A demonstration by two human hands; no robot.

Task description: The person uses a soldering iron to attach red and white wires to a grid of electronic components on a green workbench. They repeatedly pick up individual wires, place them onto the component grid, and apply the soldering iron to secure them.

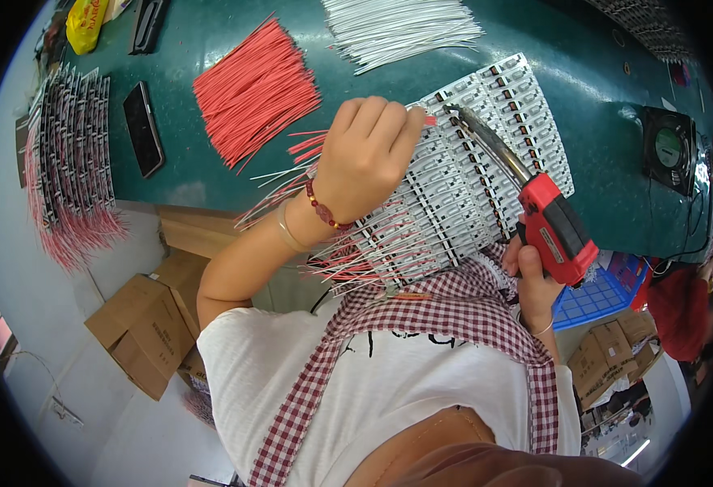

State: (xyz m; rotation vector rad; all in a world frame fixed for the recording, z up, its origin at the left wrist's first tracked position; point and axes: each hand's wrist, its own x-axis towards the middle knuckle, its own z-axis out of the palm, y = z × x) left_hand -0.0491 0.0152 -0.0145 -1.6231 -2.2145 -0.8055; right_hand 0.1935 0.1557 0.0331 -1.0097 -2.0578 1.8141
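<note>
My left hand (369,150) is closed over a panel of small white circuit boards (486,146), gripping red wires (306,144) whose ends stick out on both sides of the fist. In my right hand (532,284) is a red and black soldering gun (555,231). Its metal tip points up and left, close to the boards near my left fingers; whether it touches them I cannot tell. Red and white wires (381,247) hang from the panel's lower left rows. The panel lies tilted, its near edge against my checked apron (421,312).
On the green table (174,122) lie a red wire bundle (257,91), a white wire bundle (401,31) and a phone (143,130). Wired panels (68,154) hang over the left edge. A small black fan-like device (669,150) stands right. Below are cardboard boxes (150,329) and a blue basket (588,304).
</note>
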